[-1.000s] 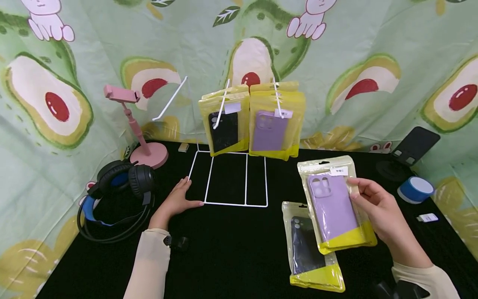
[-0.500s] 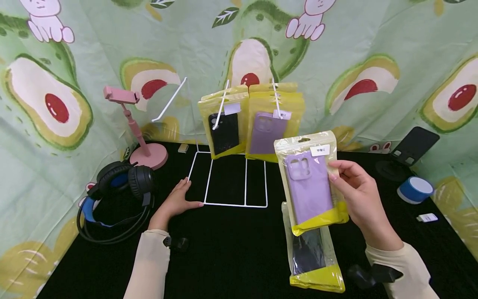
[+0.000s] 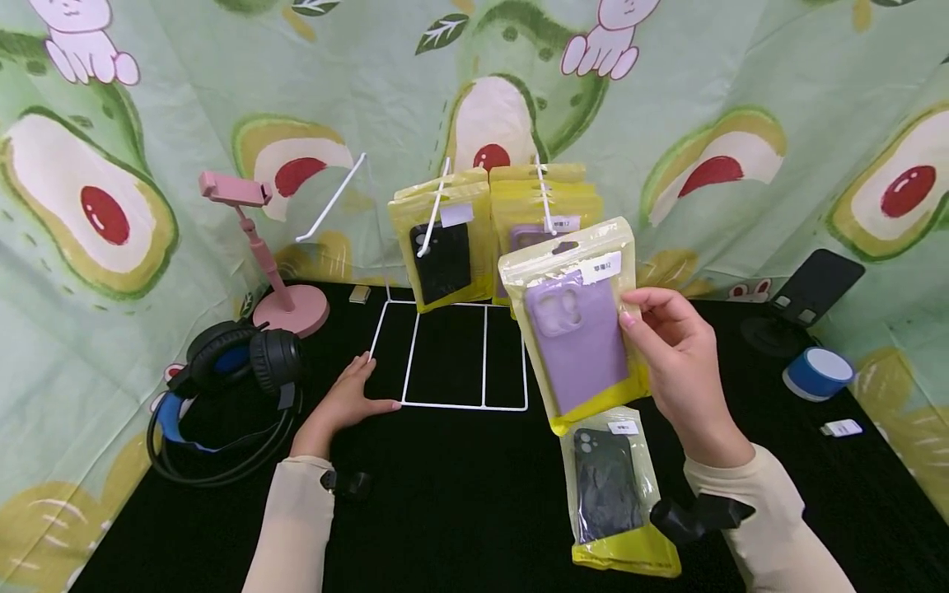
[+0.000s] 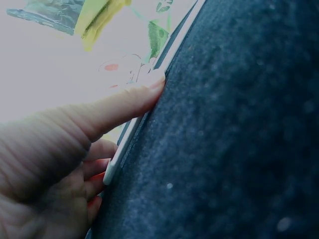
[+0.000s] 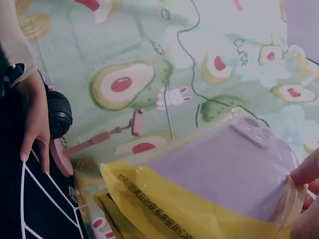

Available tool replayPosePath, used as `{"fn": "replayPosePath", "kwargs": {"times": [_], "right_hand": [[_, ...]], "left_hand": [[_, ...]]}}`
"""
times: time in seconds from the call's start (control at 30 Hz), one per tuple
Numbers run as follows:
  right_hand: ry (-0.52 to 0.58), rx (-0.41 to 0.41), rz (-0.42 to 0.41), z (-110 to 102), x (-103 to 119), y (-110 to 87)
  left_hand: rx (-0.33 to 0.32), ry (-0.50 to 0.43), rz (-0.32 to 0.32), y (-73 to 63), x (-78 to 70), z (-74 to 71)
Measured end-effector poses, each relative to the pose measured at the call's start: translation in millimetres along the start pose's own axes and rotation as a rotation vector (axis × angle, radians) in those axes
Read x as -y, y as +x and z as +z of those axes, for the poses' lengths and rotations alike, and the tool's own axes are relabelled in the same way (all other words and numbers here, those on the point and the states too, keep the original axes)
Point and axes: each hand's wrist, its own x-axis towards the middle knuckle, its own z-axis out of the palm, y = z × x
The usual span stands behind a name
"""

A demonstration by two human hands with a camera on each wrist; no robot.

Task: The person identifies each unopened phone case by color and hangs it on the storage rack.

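My right hand (image 3: 678,362) pinches the right edge of a clear-and-yellow pouch with a purple phone case (image 3: 578,338) inside, thumb in front. The pouch is raised and tilted, its top overlapping the purple-case pouches on the white rack's right hook (image 3: 544,198). In the right wrist view the purple phone case (image 5: 234,169) shows close up. My left hand (image 3: 347,410) rests at the front left corner of the white wire rack (image 3: 445,405), thumb along the front wire, fingers at the side wire. The left wrist view shows the thumb pressing the wire (image 4: 130,130).
Pouches with black phone cases (image 3: 442,259) hang on the middle hook; the left hook (image 3: 331,198) is bare. Another black-case pouch (image 3: 608,486) lies on the black table. Headphones (image 3: 245,362) and a pink stand (image 3: 289,309) are left; a black phone stand (image 3: 815,288) and blue round object (image 3: 818,375) right.
My right hand has carried the purple phone case pouch left and up from above the black-case pouch to before the right hook. The left hand has stayed on the rack's corner.
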Motion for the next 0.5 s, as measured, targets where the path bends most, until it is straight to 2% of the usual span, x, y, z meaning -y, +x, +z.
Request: {"fn": "replayPosePath", "kwargs": {"times": [0.23, 0.5], "right_hand": [[-0.026, -0.073, 0.047, 14, -16, 15.3], [-0.004, -0.132, 0.079, 25, -40, 26.2]], "left_hand": [[-0.003, 0.005, 0.002, 0.0, 0.7, -1.2], [-0.001, 0.010, -0.007, 0.8, 0.0, 0.1]]}}
